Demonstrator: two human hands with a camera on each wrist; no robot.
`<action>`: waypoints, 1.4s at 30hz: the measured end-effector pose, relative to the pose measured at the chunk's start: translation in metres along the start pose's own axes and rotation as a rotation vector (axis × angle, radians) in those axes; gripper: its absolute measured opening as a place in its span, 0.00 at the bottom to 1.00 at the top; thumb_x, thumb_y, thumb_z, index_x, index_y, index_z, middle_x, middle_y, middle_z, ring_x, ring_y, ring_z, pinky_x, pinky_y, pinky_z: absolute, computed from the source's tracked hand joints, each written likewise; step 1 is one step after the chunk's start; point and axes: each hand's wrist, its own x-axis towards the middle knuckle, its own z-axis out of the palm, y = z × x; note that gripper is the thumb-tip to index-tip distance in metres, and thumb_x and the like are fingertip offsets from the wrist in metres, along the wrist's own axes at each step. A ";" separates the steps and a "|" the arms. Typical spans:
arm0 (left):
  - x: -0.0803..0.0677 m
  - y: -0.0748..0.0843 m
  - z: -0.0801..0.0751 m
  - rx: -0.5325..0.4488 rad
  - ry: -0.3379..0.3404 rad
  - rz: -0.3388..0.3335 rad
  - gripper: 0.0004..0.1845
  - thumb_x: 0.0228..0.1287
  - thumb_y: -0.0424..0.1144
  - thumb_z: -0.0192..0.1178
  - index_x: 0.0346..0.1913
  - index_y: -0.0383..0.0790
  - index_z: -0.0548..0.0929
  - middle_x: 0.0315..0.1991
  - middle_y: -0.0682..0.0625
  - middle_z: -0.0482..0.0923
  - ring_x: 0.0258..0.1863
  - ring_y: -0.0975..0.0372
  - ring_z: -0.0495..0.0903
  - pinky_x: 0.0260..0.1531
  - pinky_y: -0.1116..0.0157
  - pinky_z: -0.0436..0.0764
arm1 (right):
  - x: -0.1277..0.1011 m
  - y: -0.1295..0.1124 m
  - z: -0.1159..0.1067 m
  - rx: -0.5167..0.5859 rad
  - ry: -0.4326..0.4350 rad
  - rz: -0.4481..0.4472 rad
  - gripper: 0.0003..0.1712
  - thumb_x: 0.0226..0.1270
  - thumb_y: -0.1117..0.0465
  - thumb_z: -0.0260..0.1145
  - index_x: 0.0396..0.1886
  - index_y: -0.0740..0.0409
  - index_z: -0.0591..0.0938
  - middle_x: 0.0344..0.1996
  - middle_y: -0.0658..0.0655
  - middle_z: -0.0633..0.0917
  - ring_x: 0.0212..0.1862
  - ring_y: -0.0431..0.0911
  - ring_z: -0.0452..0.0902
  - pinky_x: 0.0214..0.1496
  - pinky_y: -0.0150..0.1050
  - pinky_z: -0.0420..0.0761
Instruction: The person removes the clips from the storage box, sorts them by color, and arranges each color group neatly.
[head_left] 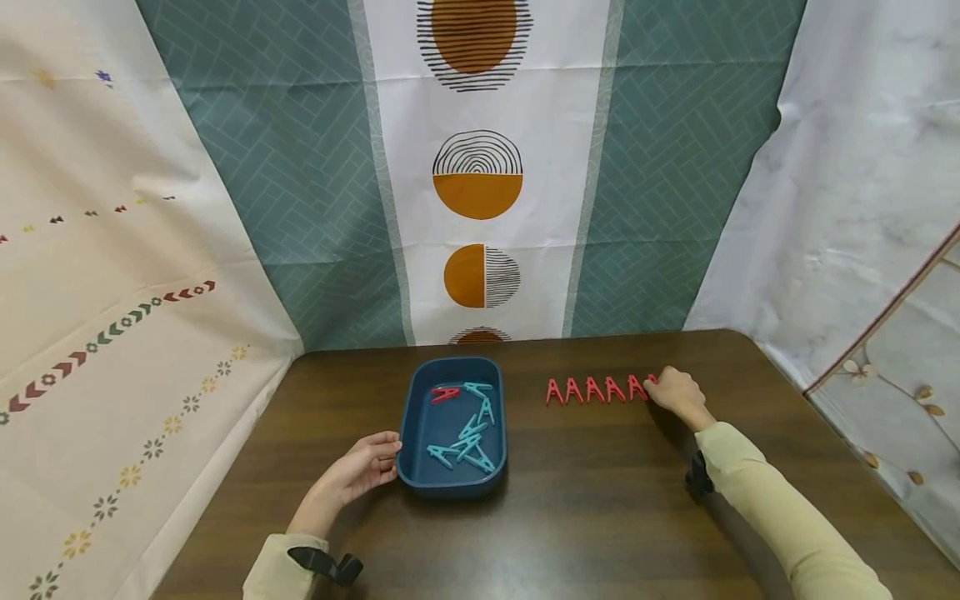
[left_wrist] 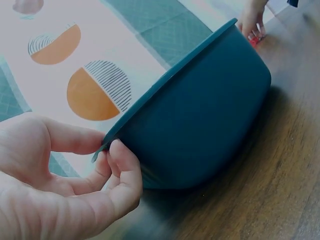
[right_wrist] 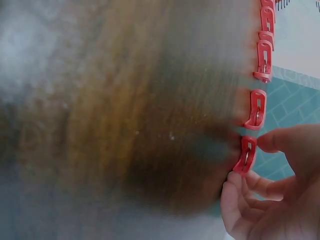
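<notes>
Currently left hand (head_left: 360,472) pinches tray (left_wrist: 210,100) rim; right hand (head_left: 677,394) pinches red clip (right_wrist: 251,156).

One worktop (head_left: 570,492) carried one blue tray (head_left: 426,423). Six red clips (head_left: 592,388) made up the row, and one lone red clip (head_left: 446,394) lay in the tray with roughly six teal clips (head_left: 468,438), their overlap leaving that count uncertain. There were two hands, one left hand (head_left: 362,468) and one right hand (head_left: 678,392), and two black wrist straps (head_left: 318,562).
</notes>
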 end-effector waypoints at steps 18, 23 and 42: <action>0.003 0.000 -0.003 0.062 -0.016 0.017 0.04 0.73 0.34 0.49 0.46 0.40 0.72 0.34 0.55 0.79 0.34 0.67 0.78 0.38 0.70 0.79 | 0.003 0.000 -0.008 -0.008 -0.014 -0.032 0.20 0.67 0.56 0.49 0.13 0.50 0.65 0.14 0.49 0.64 0.21 0.44 0.60 0.22 0.37 0.61; 0.004 -0.005 -0.007 0.069 -0.036 0.026 0.04 0.73 0.35 0.50 0.46 0.43 0.73 0.34 0.56 0.79 0.34 0.68 0.78 0.39 0.71 0.79 | 0.002 0.001 -0.008 -0.013 -0.027 -0.038 0.16 0.65 0.58 0.48 0.16 0.51 0.66 0.16 0.51 0.65 0.21 0.45 0.60 0.22 0.37 0.61; 0.003 -0.002 -0.005 0.038 -0.022 -0.001 0.05 0.73 0.32 0.48 0.45 0.42 0.74 0.33 0.56 0.79 0.33 0.67 0.79 0.38 0.70 0.80 | -0.008 -0.008 -0.016 -0.072 0.013 -0.056 0.19 0.66 0.57 0.53 0.14 0.53 0.67 0.14 0.51 0.67 0.21 0.47 0.64 0.21 0.40 0.63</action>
